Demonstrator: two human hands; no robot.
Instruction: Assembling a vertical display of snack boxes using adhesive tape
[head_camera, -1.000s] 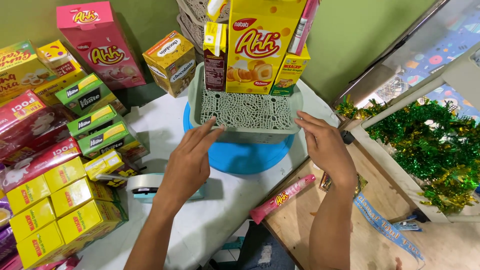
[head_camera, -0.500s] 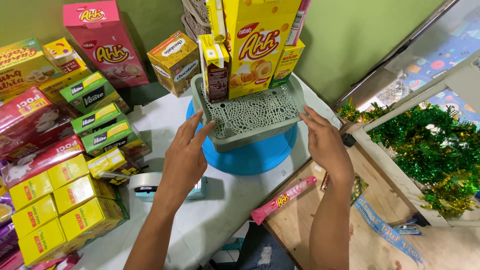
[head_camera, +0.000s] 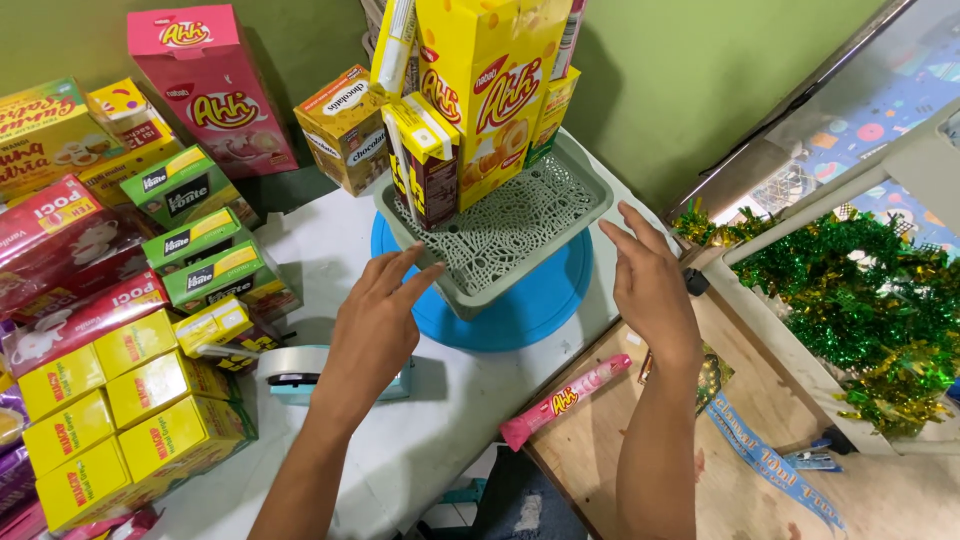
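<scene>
You are resting your left hand (head_camera: 375, 325), fingers spread and gripping nothing, against the 7 o'clock rim of the grey-green perforated plastic basket (head_camera: 510, 235). The basket is sitting on a round blue disc (head_camera: 530, 305) at table centre, holding tall yellow snack cartons (head_camera: 490, 95). Your right hand (head_camera: 650, 285) is hovering open at its 4 o'clock side.

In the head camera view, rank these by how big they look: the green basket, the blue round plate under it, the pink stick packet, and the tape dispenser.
1. Green basket and blue round plate: too close to rank, plate partly hidden.
2. Tape dispenser and pink stick packet: look alike.
</scene>
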